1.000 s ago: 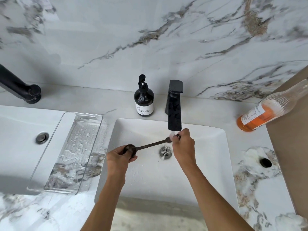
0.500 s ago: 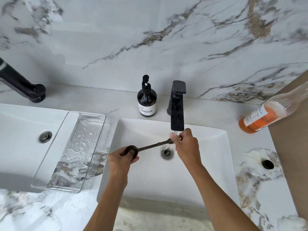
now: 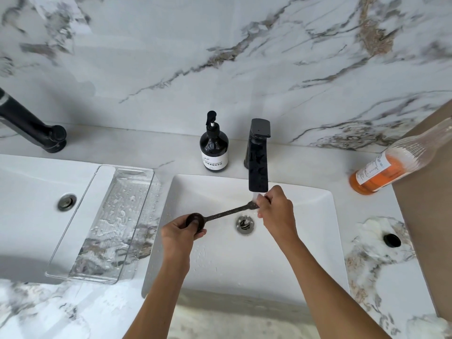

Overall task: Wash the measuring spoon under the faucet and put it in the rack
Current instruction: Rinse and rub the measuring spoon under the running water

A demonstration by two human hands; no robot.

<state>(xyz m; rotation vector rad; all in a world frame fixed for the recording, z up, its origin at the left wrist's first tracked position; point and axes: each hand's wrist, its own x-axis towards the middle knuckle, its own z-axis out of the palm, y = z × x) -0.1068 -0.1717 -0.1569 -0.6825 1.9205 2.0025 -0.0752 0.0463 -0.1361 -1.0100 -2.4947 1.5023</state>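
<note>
A dark measuring spoon [image 3: 225, 213] lies across the white sink basin [image 3: 315, 241], bowl to the left, handle end under the black faucet [image 3: 258, 165]. My left hand [image 3: 181, 234] grips the spoon's round bowl, thumb inside it. My right hand [image 3: 275, 209] pinches the handle's far end right under the spout, where water runs over the fingers. The clear plastic rack [image 3: 105, 223] sits to the left of the basin, wet with drops and holding nothing.
A dark soap pump bottle [image 3: 214, 149] stands behind the basin, left of the faucet. An orange-filled glass bottle [image 3: 389, 167] stands at the right. A second sink [image 3: 29, 199] with its own black faucet [image 3: 29, 123] lies left of the rack.
Both hands and the spoon stay nearly in place under the stream; only the camera view shifts slightly.
</note>
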